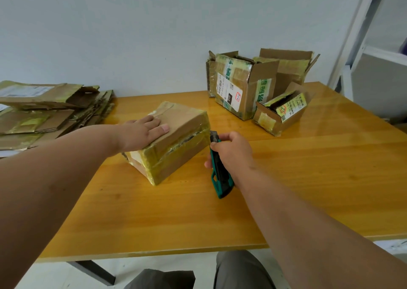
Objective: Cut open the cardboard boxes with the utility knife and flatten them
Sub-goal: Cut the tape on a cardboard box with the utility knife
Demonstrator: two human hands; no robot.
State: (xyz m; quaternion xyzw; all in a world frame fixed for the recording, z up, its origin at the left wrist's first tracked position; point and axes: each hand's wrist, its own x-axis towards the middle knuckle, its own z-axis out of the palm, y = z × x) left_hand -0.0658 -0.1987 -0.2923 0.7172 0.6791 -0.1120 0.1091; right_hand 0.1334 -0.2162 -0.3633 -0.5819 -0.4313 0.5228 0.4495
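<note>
One taped box [174, 139] under left hand [141, 132] — right hand [231, 152] grips knife [220, 174] (three open boxes [259, 90] behind).

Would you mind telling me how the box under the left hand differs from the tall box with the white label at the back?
The sealed box lies low, taped shut; the tall box stands upright, flaps open. The left hand presses the sealed box; nothing touches the tall box. Both are brown cardboard with yellowish tape.

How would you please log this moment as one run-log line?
left hand: flat on taped box | right hand: grips utility knife, tip at box's right end | flattened stack: left
</note>
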